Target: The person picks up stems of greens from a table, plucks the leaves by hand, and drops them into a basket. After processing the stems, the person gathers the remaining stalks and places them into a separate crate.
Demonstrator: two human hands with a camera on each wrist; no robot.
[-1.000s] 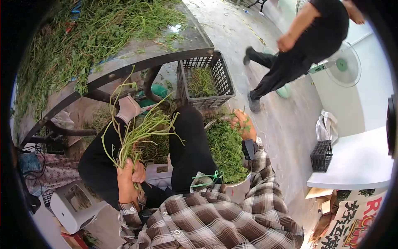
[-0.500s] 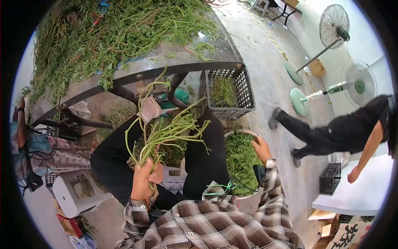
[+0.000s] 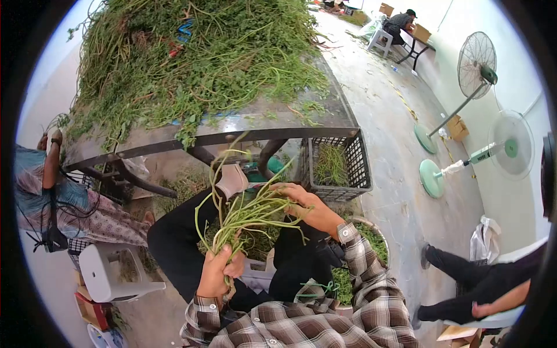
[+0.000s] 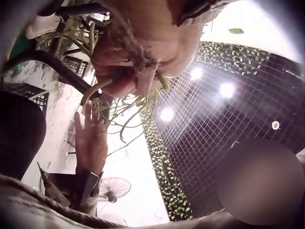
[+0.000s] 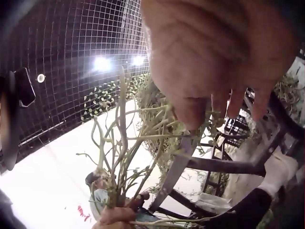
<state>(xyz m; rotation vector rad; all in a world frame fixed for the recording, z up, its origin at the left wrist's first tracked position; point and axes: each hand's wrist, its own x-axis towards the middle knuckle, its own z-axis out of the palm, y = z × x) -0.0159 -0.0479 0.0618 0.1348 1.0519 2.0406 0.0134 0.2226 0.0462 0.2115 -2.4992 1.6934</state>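
My left hand point(image 3: 219, 274) grips the lower ends of a bunch of green stems point(image 3: 249, 214) above my lap, the stems fanning upward. The same hand point(image 4: 143, 52) fills the top of the left wrist view, curled round stems. At the upper right side of the bunch, my right hand point(image 3: 308, 209) has its fingers extended at the stem tips. In the right wrist view the right hand point(image 5: 214, 57) hangs over the stems point(image 5: 126, 143), fingers fairly straight; whether it touches them is unclear. A round tub of leafy greens point(image 3: 371, 238) stands beneath my right forearm.
A table point(image 3: 232, 123) bears a large heap of greens point(image 3: 203, 64). Beside it stands a black crate point(image 3: 362, 174) with stems inside. A white stool point(image 3: 107, 272) and a seated person are at left; two fans point(image 3: 432, 178) and a person's dark-trousered legs point(image 3: 464, 287) at right.
My right hand has moved from the tub to the upper side of the bunch. The left hand keeps its grip. The head view has shifted, and the walking person now appears lower right.
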